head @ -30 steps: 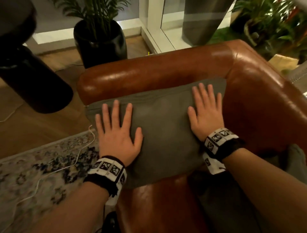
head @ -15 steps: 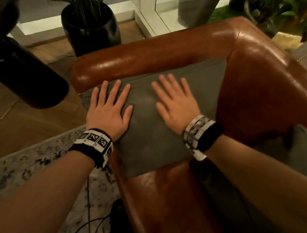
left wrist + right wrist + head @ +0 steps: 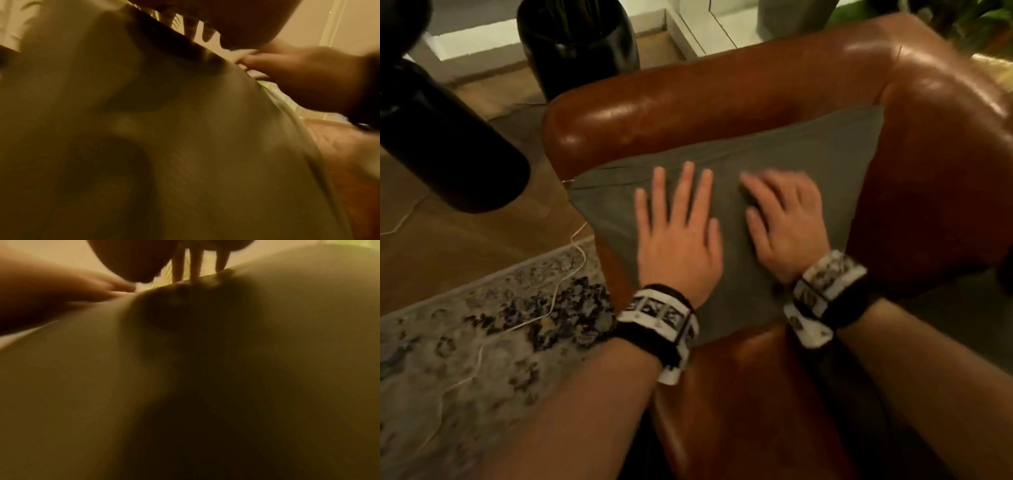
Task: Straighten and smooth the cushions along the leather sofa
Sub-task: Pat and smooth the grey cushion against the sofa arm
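Observation:
A grey-green cushion (image 3: pixel 808 161) leans against the arm of the brown leather sofa (image 3: pixel 688 102) at its corner. My left hand (image 3: pixel 678 222) lies flat on the cushion's middle, fingers straight and spread. Close beside it, my right hand (image 3: pixel 784 212) also presses flat on the fabric, blurred by motion. In the left wrist view the cushion (image 3: pixel 185 146) fills the frame and the right hand (image 3: pixel 298 73) shows at the upper right. The right wrist view is blurred cushion fabric (image 3: pixel 82 386), with the left hand (image 3: pixel 61 292) at the upper left.
A black plant pot (image 3: pixel 578 44) stands on the wood floor behind the sofa arm. A dark cylinder (image 3: pixel 441 137) juts in at the left. A patterned rug (image 3: pixel 465 342) with a white cable (image 3: pixel 565 274) lies left of the sofa. Greenery shows at the top right.
Both hands have slid inward over the cushion, from its sides to its middle, and now lie almost side by side. The view has shifted closer to the sofa corner.

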Demonstrator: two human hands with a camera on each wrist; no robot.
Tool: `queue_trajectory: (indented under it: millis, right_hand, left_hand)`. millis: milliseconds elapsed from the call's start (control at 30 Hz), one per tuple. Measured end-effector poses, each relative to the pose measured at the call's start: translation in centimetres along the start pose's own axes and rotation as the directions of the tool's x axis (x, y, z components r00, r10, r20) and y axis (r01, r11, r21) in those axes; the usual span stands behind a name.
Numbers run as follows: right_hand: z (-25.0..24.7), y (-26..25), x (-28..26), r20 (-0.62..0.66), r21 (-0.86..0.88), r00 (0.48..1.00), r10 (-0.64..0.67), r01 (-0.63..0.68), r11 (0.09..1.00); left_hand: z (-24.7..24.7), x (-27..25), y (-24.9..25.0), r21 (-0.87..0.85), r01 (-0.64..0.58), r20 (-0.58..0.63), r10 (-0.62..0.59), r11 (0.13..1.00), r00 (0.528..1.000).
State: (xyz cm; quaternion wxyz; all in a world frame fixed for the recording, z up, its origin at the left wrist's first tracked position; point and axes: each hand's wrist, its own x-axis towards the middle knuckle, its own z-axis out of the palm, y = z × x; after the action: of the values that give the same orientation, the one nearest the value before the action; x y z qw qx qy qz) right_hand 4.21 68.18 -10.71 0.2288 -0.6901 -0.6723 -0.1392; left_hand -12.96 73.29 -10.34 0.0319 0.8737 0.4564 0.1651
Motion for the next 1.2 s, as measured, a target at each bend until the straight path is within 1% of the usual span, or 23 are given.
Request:
queue_trajectory:
  millis: [67, 133, 167, 233, 333, 400, 567, 600, 667, 733, 767, 800, 833, 900, 933, 967, 1000, 1033, 1067, 1100, 1133, 1167, 1200]
  right_hand:
    - [0.0, 2.1, 4.9, 0.136, -0.098, 0.990, 0.040, -0.027, 0.995]
    - [0.8, 3.6, 6.5, 0.294, -0.144, 0.955, 0.043, 0.000, 0.990]
    - [1.2, 4.0, 6.7, 0.331, -0.144, 0.943, 0.040, 0.008, 0.990]
    - [1.6, 4.4, 6.6, 0.346, -0.121, 0.937, 0.036, 0.007, 0.993]
    - [2.1, 4.5, 6.7, 0.353, -0.097, 0.935, 0.040, -0.006, 0.995]
    - [2.3, 4.5, 6.5, 0.368, -0.086, 0.929, 0.047, -0.016, 0.996]
    - [2.0, 4.8, 7.0, 0.388, -0.120, 0.921, 0.037, 0.011, 0.993]
    - [1.6, 4.4, 7.2, 0.379, -0.150, 0.925, 0.043, 0.015, 0.989]
    - [0.8, 2.8, 6.7, 0.297, -0.163, 0.953, 0.057, -0.008, 0.987]
    - [1.0, 0.3, 3.3, 0.218, -0.134, 0.976, 0.022, 0.008, 0.991]
    - [1.8, -0.9, 0.0, 0.232, -0.124, 0.972, -0.029, 0.059, 0.991]
    - [3.0, -2.0, -4.3, 0.295, -0.103, 0.951, -0.097, 0.133, 0.986]
    - [4.3, -2.6, -9.2, 0.384, -0.082, 0.906, -0.176, 0.223, 0.971]
    - [6.1, -2.1, -17.5, 0.572, -0.053, 0.765, -0.298, 0.396, 0.917]
    - [6.2, -1.7, -19.4, 0.614, -0.039, 0.725, -0.312, 0.423, 0.905]
    - [5.6, -1.4, -19.4, 0.611, -0.004, 0.723, -0.322, 0.410, 0.912]
    - [4.9, -1.4, -18.2, 0.561, 0.063, 0.755, -0.339, 0.369, 0.927]
    - [3.6, -1.5, -16.2, 0.465, 0.137, 0.823, -0.326, 0.297, 0.945]
    - [2.2, -1.6, -12.9, 0.316, 0.174, 0.916, -0.248, 0.200, 0.964]
    - [0.7, -1.4, -8.9, 0.159, 0.165, 0.979, -0.125, 0.099, 0.981]
    - [-0.2, -0.7, -5.2, 0.047, 0.133, 0.999, -0.006, 0.000, 0.991]
    - [-0.7, 0.1, -1.7, -0.002, 0.065, 0.997, 0.074, -0.073, 0.995]
    - [-0.8, 0.9, 1.2, 0.033, -0.018, 0.994, 0.103, -0.102, 0.995]
  left_hand:
    - [1.2, -0.1, 2.3, -0.026, 0.003, 0.019, -0.002, 1.000, 1.000]
    - [2.2, 0.8, 2.5, -0.016, 0.007, 0.039, -0.006, 1.000, 0.999]
    - [2.5, 1.1, 2.0, -0.002, -0.004, 0.039, 0.004, 1.000, 0.999]
    - [3.2, 0.4, 0.3, 0.013, 0.012, 0.028, -0.013, 1.000, 1.000]
    - [4.3, -2.1, -2.6, 0.001, 0.156, 0.009, -0.156, 0.988, 0.988]
    - [4.8, -3.3, -3.2, -0.004, 0.204, 0.027, -0.204, 0.979, 0.979]
    - [2.9, -2.6, -2.2, 0.004, 0.185, -0.011, -0.185, 0.983, 0.983]
    - [2.6, -2.4, -2.5, 0.023, 0.171, -0.008, -0.171, 0.985, 0.985]
    - [2.6, -1.7, -3.3, 0.064, 0.150, 0.017, -0.152, 0.987, 0.988]
    - [2.9, -1.1, -3.9, 0.079, 0.140, 0.032, -0.143, 0.987, 0.989]
    - [3.2, -0.8, -4.0, 0.081, 0.136, 0.032, -0.139, 0.987, 0.990]
    - [3.4, -0.7, -4.0, 0.085, 0.135, 0.033, -0.138, 0.987, 0.990]
    - [3.6, -0.8, -4.0, 0.087, 0.137, 0.035, -0.140, 0.987, 0.989]
    - [4.1, -1.3, -4.0, 0.080, 0.132, 0.021, -0.134, 0.988, 0.991]
    - [4.1, -1.4, -3.8, 0.079, 0.125, 0.010, -0.126, 0.989, 0.992]
    - [4.0, -1.5, -3.7, 0.080, 0.127, -0.003, -0.127, 0.989, 0.992]
    - [3.8, -1.7, -3.6, 0.078, 0.139, -0.013, -0.139, 0.987, 0.990]
    - [3.5, -2.0, -3.2, 0.061, 0.156, -0.028, -0.154, 0.986, 0.988]
    - [3.4, -2.4, -2.7, 0.032, 0.167, -0.052, -0.165, 0.986, 0.985]
    - [3.4, -2.7, -2.0, -0.005, 0.171, -0.084, -0.171, 0.985, 0.982]
    - [3.6, -3.2, -0.9, -0.051, 0.175, -0.109, -0.180, 0.983, 0.978]
    - [4.0, -3.9, 0.2, -0.095, 0.176, -0.120, -0.187, 0.980, 0.975]
    - [4.8, -4.8, 1.0, -0.124, 0.177, -0.122, -0.192, 0.976, 0.974]
